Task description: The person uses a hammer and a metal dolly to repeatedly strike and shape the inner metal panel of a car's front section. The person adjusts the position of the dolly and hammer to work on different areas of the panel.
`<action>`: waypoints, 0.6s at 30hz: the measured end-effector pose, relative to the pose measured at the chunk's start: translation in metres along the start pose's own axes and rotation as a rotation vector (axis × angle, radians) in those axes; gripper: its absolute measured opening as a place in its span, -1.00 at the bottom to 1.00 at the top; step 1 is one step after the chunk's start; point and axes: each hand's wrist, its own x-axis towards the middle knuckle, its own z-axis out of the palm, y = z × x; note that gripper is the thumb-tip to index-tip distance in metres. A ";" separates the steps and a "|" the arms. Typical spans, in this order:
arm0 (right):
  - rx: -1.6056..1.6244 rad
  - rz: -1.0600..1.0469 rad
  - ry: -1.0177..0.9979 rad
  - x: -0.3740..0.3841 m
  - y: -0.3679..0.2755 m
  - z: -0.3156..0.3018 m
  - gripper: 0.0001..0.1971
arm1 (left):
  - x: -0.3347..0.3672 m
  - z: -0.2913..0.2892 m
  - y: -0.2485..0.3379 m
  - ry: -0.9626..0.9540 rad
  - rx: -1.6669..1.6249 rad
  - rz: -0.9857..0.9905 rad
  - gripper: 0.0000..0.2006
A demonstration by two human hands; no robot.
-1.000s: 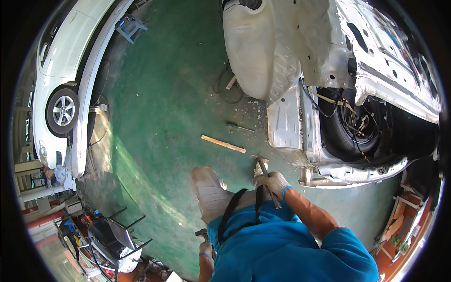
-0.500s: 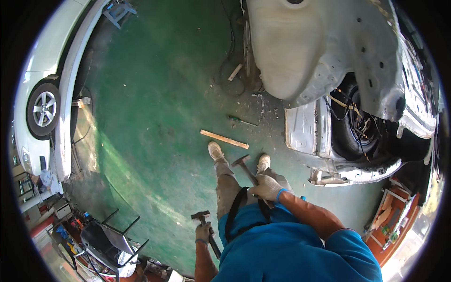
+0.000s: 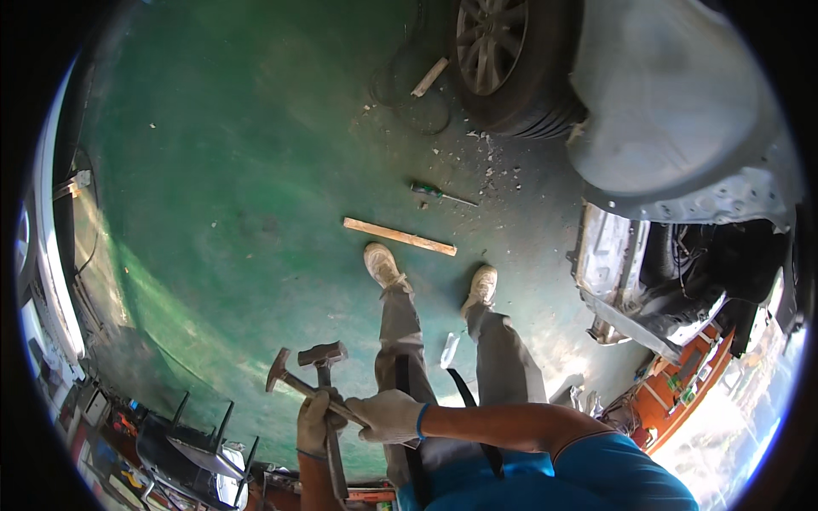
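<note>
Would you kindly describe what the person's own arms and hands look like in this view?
The left hand and right hand wear off-white gloves, each with a blue band at the wrist. The right forearm is bare below a blue short sleeve. What shows of the left forearm is bare too; its sleeve is out of view.

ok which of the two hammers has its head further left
The hammer slanting down to the right hand; the other hammer's head sits further right, above the left hand.
</note>
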 end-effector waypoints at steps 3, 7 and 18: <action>0.123 -0.246 0.016 0.043 0.081 -0.017 -0.56 | 0.042 -0.017 0.005 0.096 0.124 -0.080 -0.77; -0.025 0.569 0.624 0.080 0.277 -0.077 -0.53 | 0.081 -0.061 -0.010 0.316 0.307 -0.168 -0.77; -0.637 0.738 0.741 0.215 0.554 -0.144 -0.79 | 0.049 -0.204 -0.075 0.733 0.456 -0.260 -0.67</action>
